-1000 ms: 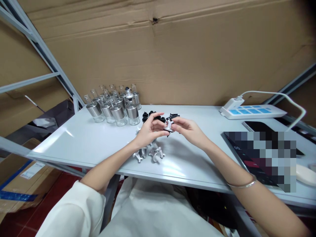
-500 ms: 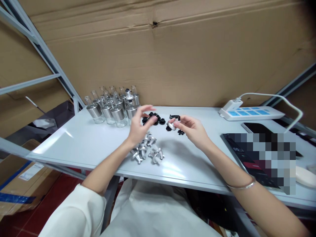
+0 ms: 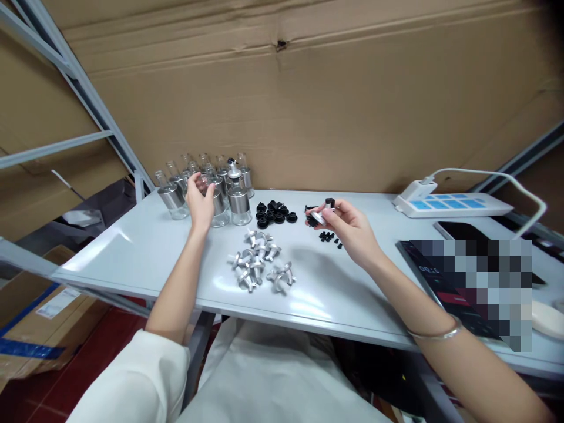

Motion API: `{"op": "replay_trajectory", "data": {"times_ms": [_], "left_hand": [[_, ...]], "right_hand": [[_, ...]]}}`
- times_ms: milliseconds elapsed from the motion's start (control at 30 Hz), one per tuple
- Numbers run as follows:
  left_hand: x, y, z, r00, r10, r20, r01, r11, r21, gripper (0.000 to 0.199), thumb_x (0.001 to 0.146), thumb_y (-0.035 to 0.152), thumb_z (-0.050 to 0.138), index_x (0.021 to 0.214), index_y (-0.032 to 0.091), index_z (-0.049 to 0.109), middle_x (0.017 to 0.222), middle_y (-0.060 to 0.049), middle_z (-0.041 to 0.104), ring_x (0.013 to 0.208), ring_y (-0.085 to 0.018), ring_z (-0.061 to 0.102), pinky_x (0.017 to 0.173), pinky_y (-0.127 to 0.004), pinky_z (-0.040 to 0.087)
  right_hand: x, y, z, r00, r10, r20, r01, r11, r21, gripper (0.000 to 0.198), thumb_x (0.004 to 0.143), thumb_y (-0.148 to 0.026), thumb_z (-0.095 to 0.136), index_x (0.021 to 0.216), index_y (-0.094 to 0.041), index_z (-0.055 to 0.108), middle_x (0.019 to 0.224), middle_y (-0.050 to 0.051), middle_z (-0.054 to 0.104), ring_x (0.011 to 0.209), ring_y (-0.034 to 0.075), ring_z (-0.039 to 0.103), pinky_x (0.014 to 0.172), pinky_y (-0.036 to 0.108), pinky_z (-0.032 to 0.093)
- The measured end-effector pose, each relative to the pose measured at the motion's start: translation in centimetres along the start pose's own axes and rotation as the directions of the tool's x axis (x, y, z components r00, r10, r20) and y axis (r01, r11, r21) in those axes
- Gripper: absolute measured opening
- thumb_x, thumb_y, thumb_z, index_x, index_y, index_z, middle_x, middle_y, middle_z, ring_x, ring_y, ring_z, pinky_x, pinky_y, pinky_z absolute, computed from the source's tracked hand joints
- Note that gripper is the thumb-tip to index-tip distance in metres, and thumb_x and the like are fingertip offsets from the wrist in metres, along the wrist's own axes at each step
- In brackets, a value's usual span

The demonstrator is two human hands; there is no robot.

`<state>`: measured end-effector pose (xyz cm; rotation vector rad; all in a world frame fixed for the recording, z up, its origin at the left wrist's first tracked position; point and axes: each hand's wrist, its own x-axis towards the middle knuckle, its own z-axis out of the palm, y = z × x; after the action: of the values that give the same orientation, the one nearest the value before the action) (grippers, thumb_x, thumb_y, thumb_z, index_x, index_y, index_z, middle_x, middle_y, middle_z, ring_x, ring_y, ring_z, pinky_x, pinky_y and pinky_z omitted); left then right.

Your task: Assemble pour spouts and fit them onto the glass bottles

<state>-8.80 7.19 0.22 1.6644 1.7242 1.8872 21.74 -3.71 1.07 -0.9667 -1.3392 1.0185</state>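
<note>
My left hand (image 3: pixel 201 202) is at the front of a group of glass bottles (image 3: pixel 240 202) with metal sleeves. Its curled fingers and thumb stay apart about a bottle neck; whether they touch the glass is not clear. In my right hand (image 3: pixel 350 226) is a silver pour spout (image 3: pixel 318 218) with a black part at its end, pinched between thumb and fingers above the table. Several loose silver spouts (image 3: pixel 257 258) lie between my forearms. Behind them is a pile of black stoppers (image 3: pixel 275 214), and small black pieces (image 3: pixel 326 237) lie by my right hand.
One bottle at the back carries a fitted spout (image 3: pixel 234 170). On the right are a power strip (image 3: pixel 458 204) with a plugged-in white charger (image 3: pixel 418 189), a phone (image 3: pixel 458 232) and a partly blurred tablet (image 3: pixel 423 270). Cardboard (image 3: pixel 308 117) stands behind the table.
My left hand has moved left from over the black stoppers to the bottles. The right hand keeps the spout and has turned it, bringing a dark end into view.
</note>
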Motion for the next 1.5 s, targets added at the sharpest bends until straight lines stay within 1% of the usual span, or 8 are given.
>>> {"op": "replay_trajectory", "data": {"times_ms": [167, 367, 533, 600, 767, 1067, 1233, 1500], "left_hand": [[-0.7, 1.3, -0.4, 0.978, 0.143, -0.154, -0.136, 0.989, 0.052, 0.036, 0.080, 0.021, 0.060, 0.114, 0.016, 0.048, 0.103, -0.006, 0.057, 0.095, -0.017, 0.058, 0.093, -0.033, 0.046], [-3.0, 5.5, -1.3, 0.848, 0.362, -0.387, -0.385, 0.923, 0.019, 0.030, 0.085, 0.045, 0.055, 0.102, 0.020, 0.048, 0.107, -0.006, 0.045, 0.104, -0.019, 0.049, 0.088, -0.034, 0.046], [-6.0, 11.0, -0.3, 0.856, 0.448, -0.259, -0.516, 0.776, -0.363, 0.027, 0.085, 0.045, 0.057, 0.099, 0.025, 0.046, 0.102, -0.004, 0.043, 0.096, -0.016, 0.053, 0.079, -0.031, 0.049], [-7.3, 12.5, 0.9, 0.878, 0.478, -0.026, -0.418, 0.739, -0.529, 0.022, 0.087, 0.041, 0.056, 0.100, 0.026, 0.047, 0.103, -0.003, 0.044, 0.090, -0.013, 0.056, 0.078, -0.030, 0.050], [-10.1, 13.2, 4.4, 0.788, 0.502, 0.357, -0.141, 0.711, -0.689, 0.017, 0.089, 0.035, 0.055, 0.100, 0.025, 0.049, 0.100, -0.002, 0.049, 0.086, -0.011, 0.055, 0.075, -0.026, 0.050], [-12.0, 11.7, 5.4, 0.700, 0.499, 0.511, -0.061, 0.754, -0.654, 0.023, 0.087, 0.041, 0.056, 0.098, 0.021, 0.048, 0.102, -0.005, 0.052, 0.089, -0.013, 0.054, 0.082, -0.031, 0.048], [-11.8, 12.1, 5.2, 0.687, 0.398, 0.608, 0.183, 0.715, -0.675, 0.046, 0.078, 0.045, 0.067, 0.108, 0.024, 0.038, 0.100, -0.004, 0.054, 0.095, -0.014, 0.057, 0.087, -0.031, 0.047], [-10.4, 12.5, 5.2, 0.544, 0.295, 0.786, 0.554, 0.577, -0.600, 0.053, 0.073, 0.063, 0.062, 0.098, 0.020, 0.044, 0.093, -0.005, 0.064, 0.088, -0.019, 0.065, 0.083, -0.036, 0.048]], "right_hand": [[0.3, 0.3, -0.2, 0.997, -0.054, -0.054, 0.055, 0.998, 0.015, 0.031, 0.076, -0.051, 0.066, 0.083, -0.022, 0.057, 0.083, 0.002, 0.070, 0.071, 0.015, 0.066, 0.069, 0.031, 0.054], [0.7, 0.3, -0.5, 0.982, -0.098, -0.162, 0.109, 0.992, 0.060, 0.029, 0.076, -0.050, 0.066, 0.080, -0.023, 0.055, 0.074, -0.001, 0.065, 0.066, 0.014, 0.064, 0.065, 0.030, 0.052], [0.8, 0.2, -0.6, 0.975, -0.117, -0.188, 0.124, 0.992, 0.028, 0.031, 0.076, -0.052, 0.064, 0.080, -0.023, 0.054, 0.077, 0.000, 0.062, 0.070, 0.015, 0.063, 0.065, 0.031, 0.053], [0.9, 0.2, -0.6, 0.973, -0.126, -0.191, 0.134, 0.991, 0.025, 0.031, 0.076, -0.052, 0.064, 0.081, -0.023, 0.053, 0.077, 0.000, 0.061, 0.071, 0.015, 0.062, 0.064, 0.030, 0.053], [0.9, 0.0, -0.7, 0.959, -0.149, -0.242, 0.164, 0.985, 0.045, 0.029, 0.077, -0.050, 0.064, 0.080, -0.024, 0.052, 0.075, -0.001, 0.058, 0.069, 0.014, 0.060, 0.062, 0.029, 0.052], [0.6, 0.1, -0.7, 0.941, -0.235, -0.244, 0.243, 0.970, 0.001, 0.028, 0.080, -0.051, 0.060, 0.084, -0.024, 0.053, 0.082, 0.001, 0.061, 0.071, 0.014, 0.058, 0.066, 0.029, 0.050], [0.6, -0.4, -0.5, 0.947, -0.228, -0.228, 0.237, 0.971, 0.014, 0.026, 0.082, -0.051, 0.057, 0.083, -0.025, 0.054, 0.086, 0.002, 0.060, 0.076, 0.015, 0.059, 0.068, 0.030, 0.050], [1.7, -4.1, 1.2, 0.977, -0.210, -0.041, 0.209, 0.978, -0.010, 0.037, 0.081, -0.063, 0.049, 0.082, -0.026, 0.050, 0.085, 0.004, 0.059, 0.078, 0.017, 0.059, 0.060, 0.027, 0.047]]}}
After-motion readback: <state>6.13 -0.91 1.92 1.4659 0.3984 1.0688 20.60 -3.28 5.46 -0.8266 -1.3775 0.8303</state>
